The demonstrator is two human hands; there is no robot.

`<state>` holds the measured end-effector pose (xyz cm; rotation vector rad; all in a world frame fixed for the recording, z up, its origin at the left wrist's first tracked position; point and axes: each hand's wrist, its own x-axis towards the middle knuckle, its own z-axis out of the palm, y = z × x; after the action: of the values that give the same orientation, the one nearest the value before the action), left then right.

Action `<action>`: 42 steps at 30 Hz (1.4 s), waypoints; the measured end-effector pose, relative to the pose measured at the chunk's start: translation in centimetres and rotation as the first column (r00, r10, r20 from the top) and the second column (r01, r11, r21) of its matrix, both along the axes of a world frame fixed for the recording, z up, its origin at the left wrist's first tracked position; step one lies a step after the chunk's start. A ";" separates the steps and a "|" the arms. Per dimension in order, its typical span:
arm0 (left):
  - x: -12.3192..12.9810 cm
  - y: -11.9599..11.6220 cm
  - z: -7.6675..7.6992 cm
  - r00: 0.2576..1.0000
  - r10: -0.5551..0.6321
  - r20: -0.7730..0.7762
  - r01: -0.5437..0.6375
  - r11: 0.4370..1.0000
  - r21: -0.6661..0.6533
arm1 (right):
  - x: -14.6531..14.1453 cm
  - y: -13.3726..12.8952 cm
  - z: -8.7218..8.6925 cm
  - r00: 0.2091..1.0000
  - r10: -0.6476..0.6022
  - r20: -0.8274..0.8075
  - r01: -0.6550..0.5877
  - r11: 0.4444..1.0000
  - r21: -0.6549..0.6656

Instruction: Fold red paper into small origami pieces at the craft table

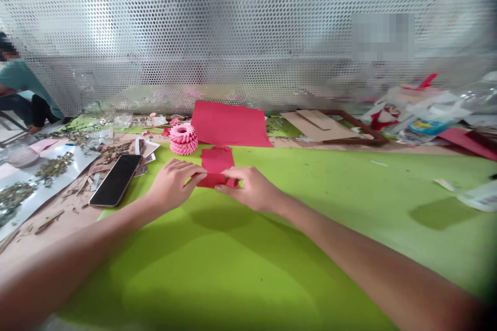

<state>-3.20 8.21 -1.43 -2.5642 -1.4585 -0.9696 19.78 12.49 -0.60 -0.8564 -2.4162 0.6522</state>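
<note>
Forearms (77, 248) are extended forward over a green mat (248, 264) and converge near its far edge. A red paper strip (217, 165) lies on the mat, with its near end held between both hands. The left hand (173, 183) is almost closed, its fingers pressed against the left side of the strip. The right hand (252, 189) is similarly curled, its fingers laid over the near end of the strip. Beyond the strip, a pink paper rosette (183, 139) is positioned just left of a larger red card sheet (229, 124). A black smartphone (115, 180) is placed left of the left hand, near white sheets (66, 176) bearing dried leaves (52, 168). A seated co-worker (23, 83) is partly visible at far left
</note>
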 end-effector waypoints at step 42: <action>1.0 0.3 -0.6 0.529 0.156 0.834 0.409 0.814 -0.412 | -0.3 -0.3 -1.0 0.986 0.083 -0.147 -0.060 0.986 0.155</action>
<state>-2.19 8.55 -2.06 -2.6905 -1.9966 -2.4271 19.50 12.16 -1.56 -0.6374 -2.3313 0.5338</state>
